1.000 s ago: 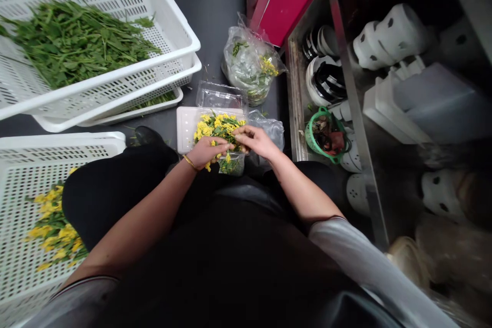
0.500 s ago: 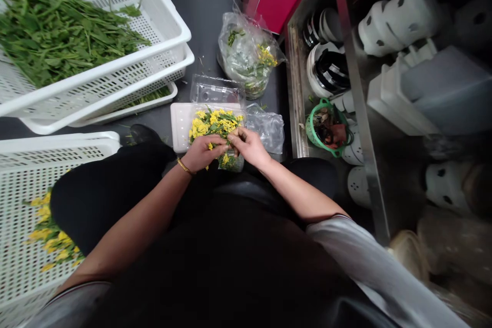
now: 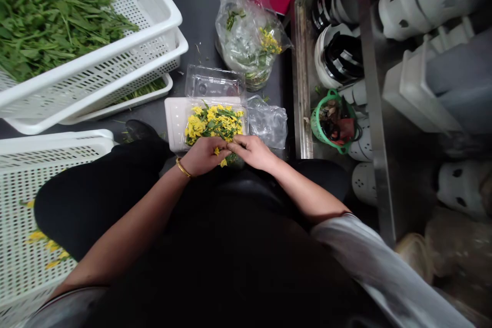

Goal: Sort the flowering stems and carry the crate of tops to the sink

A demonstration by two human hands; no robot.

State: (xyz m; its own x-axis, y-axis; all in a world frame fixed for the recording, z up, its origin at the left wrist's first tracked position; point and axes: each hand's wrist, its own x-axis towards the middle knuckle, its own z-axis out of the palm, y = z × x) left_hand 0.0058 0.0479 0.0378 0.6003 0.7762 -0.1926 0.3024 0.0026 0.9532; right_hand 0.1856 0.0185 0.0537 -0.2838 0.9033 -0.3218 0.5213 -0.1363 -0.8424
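Since the earlier frames, our right hand [image 3: 255, 152] shifts from over the yellow flowers [image 3: 215, 123] to their near side, meeting our left hand [image 3: 205, 155]. We observe left fingers closed on a flowering sprig [image 3: 217, 151]; the right's grip we cannot tell. Flowers fill a clear container [image 3: 243, 104] beside a plastic bag [image 3: 267, 123].

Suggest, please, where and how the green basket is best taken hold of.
I'd pinch the left rim of the green basket, coming from the left: that rim stands exposed, while white pots crowd its right side.
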